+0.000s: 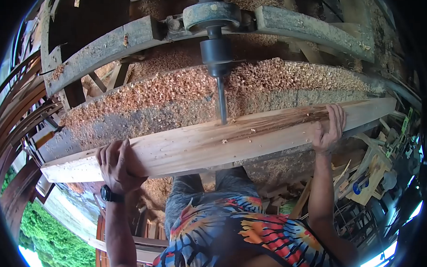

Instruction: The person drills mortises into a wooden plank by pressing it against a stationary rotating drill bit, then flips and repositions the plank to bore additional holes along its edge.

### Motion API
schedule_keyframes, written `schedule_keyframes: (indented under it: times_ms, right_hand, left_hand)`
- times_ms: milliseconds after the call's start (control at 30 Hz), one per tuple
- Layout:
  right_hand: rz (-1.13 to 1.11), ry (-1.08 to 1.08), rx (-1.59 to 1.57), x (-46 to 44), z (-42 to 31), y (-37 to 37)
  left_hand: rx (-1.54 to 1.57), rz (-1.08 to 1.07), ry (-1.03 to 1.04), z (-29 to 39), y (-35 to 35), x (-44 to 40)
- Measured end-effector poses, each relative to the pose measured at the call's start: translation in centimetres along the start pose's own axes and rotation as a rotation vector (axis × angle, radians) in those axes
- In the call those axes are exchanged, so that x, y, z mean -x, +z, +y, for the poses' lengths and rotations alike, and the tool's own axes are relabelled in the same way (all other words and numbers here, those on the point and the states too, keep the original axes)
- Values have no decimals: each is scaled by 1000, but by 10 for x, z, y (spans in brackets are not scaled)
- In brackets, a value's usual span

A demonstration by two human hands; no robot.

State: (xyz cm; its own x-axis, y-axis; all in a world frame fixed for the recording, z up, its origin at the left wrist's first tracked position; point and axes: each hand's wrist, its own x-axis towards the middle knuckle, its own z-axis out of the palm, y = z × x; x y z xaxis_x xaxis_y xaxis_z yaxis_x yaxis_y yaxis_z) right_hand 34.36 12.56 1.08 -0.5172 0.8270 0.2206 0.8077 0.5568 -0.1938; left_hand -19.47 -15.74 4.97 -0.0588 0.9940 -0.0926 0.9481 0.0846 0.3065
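Observation:
A long pale wooden board [190, 146] with darker streaks lies across the work table [100, 130]. Near its left end my left hand [118, 166], with a dark watch on the wrist, has its fingers wrapped over the board. Toward the right end, my right hand [328, 128] grips the board, fingers over the top face. Between the hands, a drill bit [222, 102] hangs from a black chuck [216, 55], its tip at the board's far edge. Whether the tip is inside the wood I cannot tell. Small chips lie on the board.
Heaped wood shavings [174, 90] cover the table behind the board. A curved grey beam [111, 47] crosses behind the drill. Stacked timber [15, 107] stands at the left, and wood scraps [377, 170] are piled at the right. Shavings also lie on the floor below.

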Motion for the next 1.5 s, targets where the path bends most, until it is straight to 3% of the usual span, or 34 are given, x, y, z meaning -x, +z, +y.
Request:
schedule_keyframes:
  times_ms: [400, 733, 1167, 1500]
  right_hand:
    - [49, 26, 19, -43, -1, 15]
    - [-9, 30, -1, -8, -7, 1]
    - [5, 76, 21, -40, -8, 11]
    - [-14, 23, -22, 10, -11, -2]
  left_hand:
    - [-14, -12, 64, -30, -20, -75]
    - [-2, -24, 0, -8, -7, -11]
    - [6, -32, 44, -32, -22, -77]
    - [20, -56, -7, 4, -5, 15]
